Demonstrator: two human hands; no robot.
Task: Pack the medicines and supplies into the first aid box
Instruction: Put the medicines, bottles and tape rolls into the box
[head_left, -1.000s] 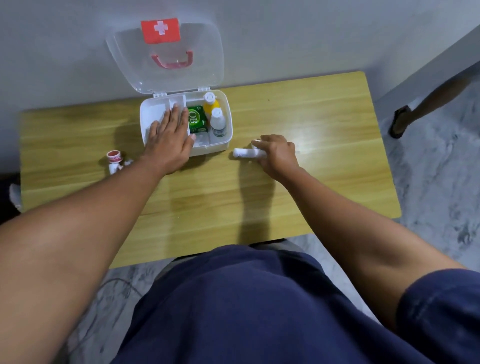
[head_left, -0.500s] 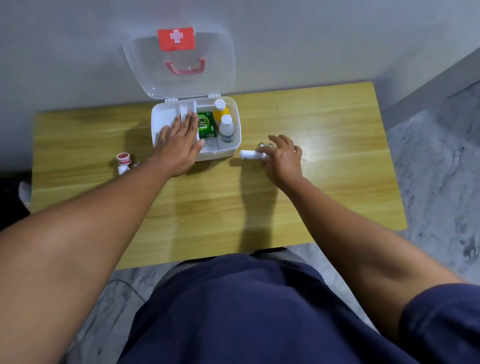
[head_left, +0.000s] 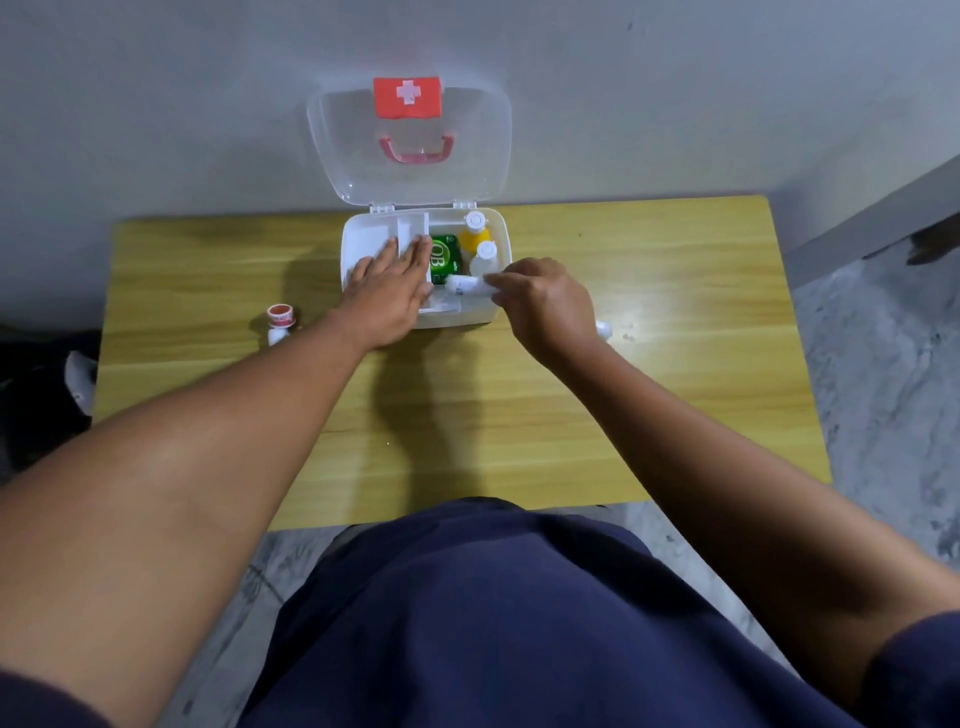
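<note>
**White tube over box, right grip on it**

Red-capped bottle (head_left: 279, 323) left of centre on tabletop (head_left: 675, 415); left hand (head_left: 390, 287) flat, grip wide, pressing first aid box (head_left: 483, 317) at frame centre; right hand (head_left: 545, 306) pinching white tube (head_left: 464, 285) above box's front right compartment; lid (head_left: 410, 145) upright.

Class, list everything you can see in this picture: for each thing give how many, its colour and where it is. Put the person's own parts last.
table: one, yellow wood, against the wall
first aid box: one, white, open, at the table's back edge
lid: one, clear with red cross and red handle, upright against the wall
green pack: one, inside the box
bottles: two, white caps, one yellow, inside the box on the right
white roll: one, held over the box
small container: one, red and white, on the table at left
left hand: flat on the box
right hand: holding the roll
</note>
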